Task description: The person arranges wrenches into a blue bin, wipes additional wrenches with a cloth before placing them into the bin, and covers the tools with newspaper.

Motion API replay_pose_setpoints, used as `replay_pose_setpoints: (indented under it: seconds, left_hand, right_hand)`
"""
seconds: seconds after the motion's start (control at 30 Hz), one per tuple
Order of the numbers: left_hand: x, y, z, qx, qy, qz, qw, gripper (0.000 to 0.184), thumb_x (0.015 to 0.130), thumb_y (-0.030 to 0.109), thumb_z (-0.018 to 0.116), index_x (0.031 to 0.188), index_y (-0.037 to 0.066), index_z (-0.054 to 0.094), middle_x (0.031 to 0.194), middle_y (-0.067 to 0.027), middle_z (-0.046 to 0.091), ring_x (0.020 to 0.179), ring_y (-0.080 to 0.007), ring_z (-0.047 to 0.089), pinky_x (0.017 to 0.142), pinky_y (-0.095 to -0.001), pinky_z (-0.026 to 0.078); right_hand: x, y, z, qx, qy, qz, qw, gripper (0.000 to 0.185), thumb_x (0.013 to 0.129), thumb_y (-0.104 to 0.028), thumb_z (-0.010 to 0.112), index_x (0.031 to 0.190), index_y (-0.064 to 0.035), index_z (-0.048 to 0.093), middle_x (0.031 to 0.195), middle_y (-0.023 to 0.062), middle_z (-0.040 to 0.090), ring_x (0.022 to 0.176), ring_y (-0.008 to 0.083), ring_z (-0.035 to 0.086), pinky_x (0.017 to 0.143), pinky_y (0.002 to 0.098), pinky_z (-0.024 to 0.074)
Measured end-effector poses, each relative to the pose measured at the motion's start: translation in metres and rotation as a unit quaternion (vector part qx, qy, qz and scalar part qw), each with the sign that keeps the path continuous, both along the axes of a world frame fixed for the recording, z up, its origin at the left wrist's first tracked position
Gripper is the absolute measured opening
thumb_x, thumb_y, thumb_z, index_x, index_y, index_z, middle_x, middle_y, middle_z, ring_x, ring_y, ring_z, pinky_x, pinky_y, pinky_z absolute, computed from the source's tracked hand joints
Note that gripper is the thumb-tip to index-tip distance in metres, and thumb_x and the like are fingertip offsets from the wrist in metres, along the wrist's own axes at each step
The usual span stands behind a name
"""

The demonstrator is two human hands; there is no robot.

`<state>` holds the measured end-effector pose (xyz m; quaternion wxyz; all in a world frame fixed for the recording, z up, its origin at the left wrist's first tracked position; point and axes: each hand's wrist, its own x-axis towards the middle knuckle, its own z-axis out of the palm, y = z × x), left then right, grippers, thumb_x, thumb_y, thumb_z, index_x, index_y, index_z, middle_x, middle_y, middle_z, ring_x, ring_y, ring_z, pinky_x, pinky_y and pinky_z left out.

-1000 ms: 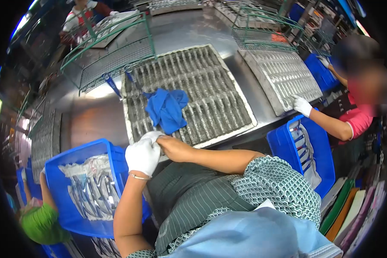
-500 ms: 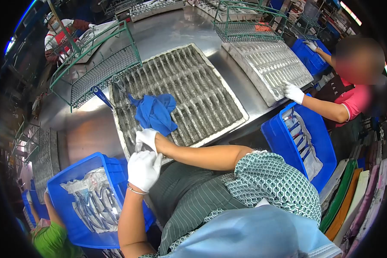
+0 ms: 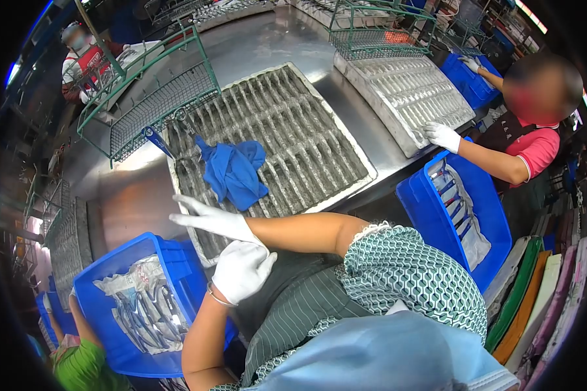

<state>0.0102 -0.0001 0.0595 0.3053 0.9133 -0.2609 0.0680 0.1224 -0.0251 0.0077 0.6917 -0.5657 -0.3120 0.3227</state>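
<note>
White gloves cover both hands. My right hand [image 3: 215, 220] reaches left over the near edge of the ridged tray [image 3: 365, 181], fingers spread and holding nothing. Just below it, my left hand [image 3: 242, 272], with a bracelet at its wrist, is closed on the cuff of the right glove [image 3: 249, 236]. A crumpled blue cloth [image 3: 233, 173] lies on the tray, beyond my right hand. Near the tray's far left corner is a blue-handled tool [image 3: 156, 141].
Blue bins [image 3: 87, 287] [image 3: 499, 260] flank me, the left one holding curved metal parts [image 3: 149, 314]. Green wire racks [image 3: 163, 98] stand on the metal table [image 3: 254, 45]. A co-worker's gloved hand [image 3: 442, 136] touches another tray [image 3: 407, 146]; a green-sleeved person [image 3: 85, 365] is at lower left.
The right glove has been drawn further over my right hand, whose fingers have stretched out to the left. My left hand has moved right and down to its cuff. The view has shifted slightly.
</note>
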Motion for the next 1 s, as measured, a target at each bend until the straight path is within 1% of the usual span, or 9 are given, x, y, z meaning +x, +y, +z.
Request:
replay_pose_setpoints:
  seconds: [0.07, 0.1, 0.2, 0.27, 0.3, 0.37, 0.6, 0.7, 1.0]
  left_hand:
    - [0.001, 0.005, -0.001, 0.078, 0.012, 0.027, 0.997, 0.022, 0.081, 0.02, 0.067, 0.065, 0.006, 0.061, 0.064, -0.0105, 0.058, 0.066, -0.0291, 0.058, 0.064, -0.0396, 0.045]
    - [0.003, 0.008, -0.003, 0.114, 0.015, 0.05, 0.992, 0.022, 0.081, 0.022, 0.067, 0.065, 0.007, 0.062, 0.064, -0.0099, 0.058, 0.066, -0.0285, 0.059, 0.064, -0.0396, 0.045]
    - [0.007, 0.028, -0.015, 0.129, 0.016, 0.064, 0.989, 0.022, 0.084, 0.027, 0.064, 0.072, 0.01, 0.068, 0.066, -0.0099, 0.061, 0.065, -0.0283, 0.061, 0.063, -0.0414, 0.044]
    - [0.009, 0.038, -0.02, 0.14, 0.074, 0.073, 0.985, 0.027, 0.087, 0.031, 0.06, 0.076, 0.009, 0.069, 0.071, -0.0114, 0.064, 0.07, -0.0303, 0.063, 0.066, -0.0426, 0.047]
    - [0.01, 0.041, -0.022, 0.158, 0.092, 0.082, 0.98, 0.029, 0.088, 0.033, 0.058, 0.078, 0.009, 0.069, 0.073, -0.0122, 0.065, 0.073, -0.0313, 0.063, 0.068, -0.0431, 0.048]
    - [0.01, 0.047, -0.032, 0.173, 0.12, 0.094, 0.973, 0.032, 0.09, 0.035, 0.054, 0.082, 0.008, 0.069, 0.078, -0.0141, 0.066, 0.077, -0.0329, 0.064, 0.071, -0.0437, 0.05]
    - [0.016, 0.052, -0.042, 0.186, 0.208, 0.072, 0.957, 0.037, 0.093, 0.041, 0.046, 0.091, 0.013, 0.07, 0.087, -0.0129, 0.068, 0.085, -0.0315, 0.065, 0.077, -0.0445, 0.05]
    - [0.019, 0.055, -0.047, 0.19, 0.229, 0.073, 0.952, 0.038, 0.094, 0.042, 0.046, 0.093, 0.014, 0.07, 0.088, -0.0131, 0.068, 0.087, -0.0319, 0.065, 0.079, -0.0444, 0.05]
    - [0.018, 0.056, -0.052, 0.192, 0.232, 0.069, 0.951, 0.037, 0.094, 0.042, 0.046, 0.094, 0.014, 0.071, 0.089, -0.0123, 0.068, 0.087, -0.0317, 0.065, 0.08, -0.0445, 0.049]
  right_hand:
    - [0.008, 0.003, -0.02, 0.05, -0.013, 0.05, 0.997, 0.07, 0.096, -0.045, 0.05, 0.144, 0.0018, 0.032, 0.151, 0.0212, 0.029, 0.143, 0.0263, 0.023, 0.116, 0.0342, 0.0207]
    - [0.008, 0.01, -0.027, 0.033, 0.137, 0.066, 0.988, 0.056, 0.098, -0.041, 0.046, 0.134, 0.0011, 0.046, 0.139, 0.0166, 0.049, 0.128, 0.0235, 0.046, 0.107, 0.0348, 0.0355]
    - [0.034, 0.004, -0.052, -0.11, -0.056, -0.024, 0.992, 0.051, 0.095, -0.05, 0.046, 0.11, -0.0048, 0.064, 0.099, 0.0141, 0.068, 0.093, 0.0249, 0.065, 0.083, 0.0387, 0.048]
    - [0.06, -0.02, -0.057, -0.094, -0.255, -0.164, 0.948, 0.037, 0.096, -0.039, 0.046, 0.097, -0.0069, 0.066, 0.082, 0.0147, 0.066, 0.075, 0.0301, 0.064, 0.069, 0.0424, 0.0474]
    - [0.082, -0.035, -0.076, -0.107, -0.495, -0.195, 0.84, 0.029, 0.093, -0.029, 0.047, 0.094, -0.0078, 0.066, 0.085, 0.0161, 0.066, 0.079, 0.033, 0.062, 0.071, 0.0416, 0.0481]
    - [0.104, -0.069, -0.06, -0.13, -0.429, -0.26, 0.855, 0.027, 0.091, -0.025, 0.047, 0.088, -0.0091, 0.068, 0.086, 0.0145, 0.067, 0.078, 0.0338, 0.064, 0.07, 0.0445, 0.049]
    - [0.186, -0.195, -0.084, -0.334, -0.597, -0.425, 0.593, 0.029, 0.089, -0.03, 0.056, 0.103, -0.0085, 0.069, 0.102, 0.0127, 0.069, 0.097, 0.031, 0.064, 0.087, 0.0399, 0.0488]
    - [0.186, -0.22, -0.116, -0.432, -0.578, -0.37, 0.585, 0.024, 0.086, -0.028, 0.058, 0.087, -0.0094, 0.073, 0.101, 0.0127, 0.07, 0.093, 0.0298, 0.065, 0.09, 0.0403, 0.046]
    - [0.184, -0.22, -0.13, -0.405, -0.573, -0.421, 0.575, 0.023, 0.088, -0.021, 0.054, 0.081, -0.0085, 0.072, 0.095, 0.0052, 0.072, 0.088, 0.0222, 0.065, 0.097, 0.0378, 0.0408]
